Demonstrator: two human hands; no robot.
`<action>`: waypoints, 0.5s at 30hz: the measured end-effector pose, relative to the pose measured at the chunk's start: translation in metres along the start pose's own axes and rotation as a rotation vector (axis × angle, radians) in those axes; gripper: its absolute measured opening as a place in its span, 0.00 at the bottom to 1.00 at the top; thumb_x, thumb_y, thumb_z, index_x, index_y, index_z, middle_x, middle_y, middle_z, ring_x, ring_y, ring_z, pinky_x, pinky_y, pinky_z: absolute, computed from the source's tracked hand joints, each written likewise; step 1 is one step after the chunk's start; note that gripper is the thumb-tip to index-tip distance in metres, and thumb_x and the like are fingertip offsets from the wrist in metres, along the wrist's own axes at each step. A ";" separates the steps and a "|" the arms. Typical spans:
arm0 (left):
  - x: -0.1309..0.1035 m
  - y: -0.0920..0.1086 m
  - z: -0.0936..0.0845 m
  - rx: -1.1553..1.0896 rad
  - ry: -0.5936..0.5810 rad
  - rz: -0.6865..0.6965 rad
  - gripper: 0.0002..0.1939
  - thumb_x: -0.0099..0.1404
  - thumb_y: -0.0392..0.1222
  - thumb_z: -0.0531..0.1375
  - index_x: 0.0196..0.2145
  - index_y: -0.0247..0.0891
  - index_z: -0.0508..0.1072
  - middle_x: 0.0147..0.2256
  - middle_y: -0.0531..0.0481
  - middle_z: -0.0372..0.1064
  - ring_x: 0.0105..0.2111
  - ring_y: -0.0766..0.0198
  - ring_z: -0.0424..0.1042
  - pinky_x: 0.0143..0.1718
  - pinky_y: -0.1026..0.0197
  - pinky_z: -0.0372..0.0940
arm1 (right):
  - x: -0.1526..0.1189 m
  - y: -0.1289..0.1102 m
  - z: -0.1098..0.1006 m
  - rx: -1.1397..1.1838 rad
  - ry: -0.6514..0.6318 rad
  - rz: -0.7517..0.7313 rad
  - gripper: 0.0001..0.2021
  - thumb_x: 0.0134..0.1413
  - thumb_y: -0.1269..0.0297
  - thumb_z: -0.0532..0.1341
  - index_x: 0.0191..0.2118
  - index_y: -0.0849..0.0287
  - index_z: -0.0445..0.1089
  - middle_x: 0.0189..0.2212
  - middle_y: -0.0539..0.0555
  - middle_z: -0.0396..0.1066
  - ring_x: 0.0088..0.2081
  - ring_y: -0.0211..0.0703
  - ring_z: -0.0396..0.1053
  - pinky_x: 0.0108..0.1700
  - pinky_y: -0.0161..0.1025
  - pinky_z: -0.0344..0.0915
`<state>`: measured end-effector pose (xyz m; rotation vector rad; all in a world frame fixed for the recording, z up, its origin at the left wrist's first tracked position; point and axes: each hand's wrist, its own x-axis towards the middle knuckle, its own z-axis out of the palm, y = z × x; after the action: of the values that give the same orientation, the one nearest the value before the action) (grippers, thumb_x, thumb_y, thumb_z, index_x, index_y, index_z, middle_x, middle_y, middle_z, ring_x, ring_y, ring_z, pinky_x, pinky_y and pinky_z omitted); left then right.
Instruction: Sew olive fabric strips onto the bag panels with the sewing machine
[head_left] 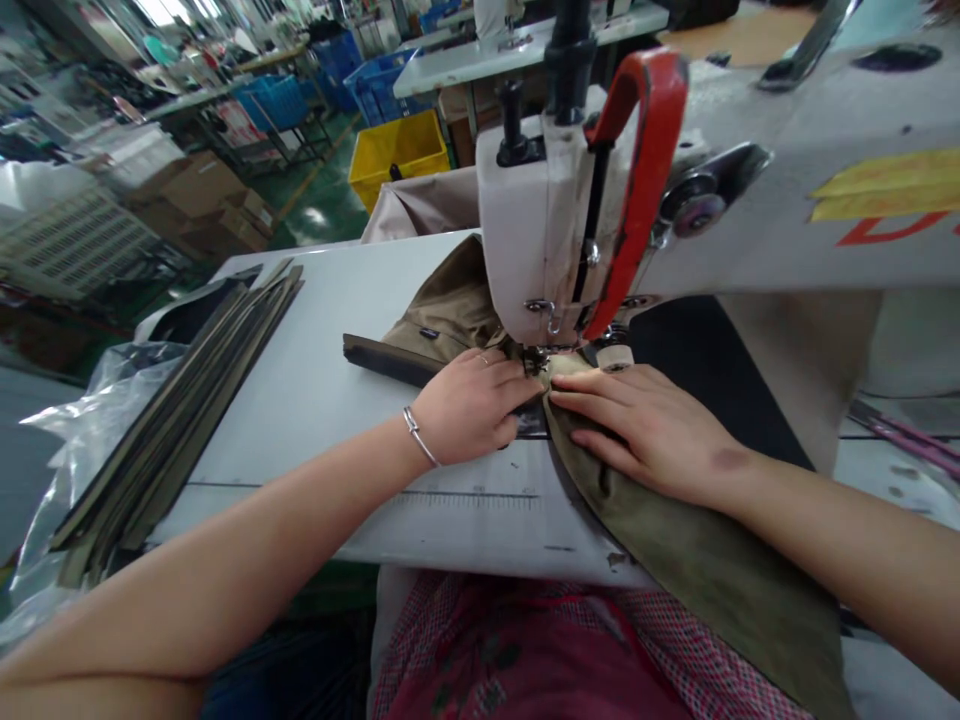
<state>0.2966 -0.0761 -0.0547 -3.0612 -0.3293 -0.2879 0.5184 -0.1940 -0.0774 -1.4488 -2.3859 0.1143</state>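
Observation:
An olive fabric piece (pixel 697 560) lies under the head of a white sewing machine (pixel 517 220) and drapes over the table's front edge on the right. My left hand (pixel 469 405), a bracelet at its wrist, is closed on a dark fabric strip (pixel 390 360) just left of the needle area. More olive fabric (pixel 442 305) bunches behind that hand. Stretched fingers of my right hand (pixel 637 425) lie flat on the olive piece, right of the presser foot (pixel 536 360). Both sets of fingertips nearly meet in front of the foot, where the seam is partly hidden.
A bundle of olive and dark strips (pixel 187 420) lies on the left of the white table (pixel 300 340), beside clear plastic (pixel 82 420). Scissors with pinkish handles (pixel 907 435) are at right. A red guard (pixel 637 170) fronts the machine head. A yellow bin (pixel 401 150) stands behind.

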 end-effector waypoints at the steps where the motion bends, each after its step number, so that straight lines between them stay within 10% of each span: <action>1: -0.001 -0.002 0.000 -0.037 0.024 -0.040 0.21 0.58 0.36 0.58 0.50 0.39 0.72 0.41 0.46 0.71 0.43 0.57 0.68 0.47 0.54 0.64 | -0.003 -0.004 0.005 -0.006 -0.004 0.016 0.20 0.64 0.58 0.53 0.59 0.54 0.64 0.58 0.57 0.64 0.56 0.52 0.63 0.53 0.52 0.60; 15: -0.004 0.014 -0.003 0.109 -0.027 0.010 0.15 0.65 0.35 0.53 0.49 0.37 0.70 0.45 0.48 0.74 0.45 0.59 0.71 0.48 0.52 0.60 | -0.003 -0.042 0.016 -0.006 0.046 0.123 0.12 0.65 0.64 0.52 0.49 0.60 0.67 0.51 0.60 0.69 0.51 0.52 0.65 0.48 0.50 0.59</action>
<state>0.2949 -0.0912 -0.0532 -2.9611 -0.3191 -0.2211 0.4787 -0.2148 -0.0824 -1.5834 -2.2627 0.1032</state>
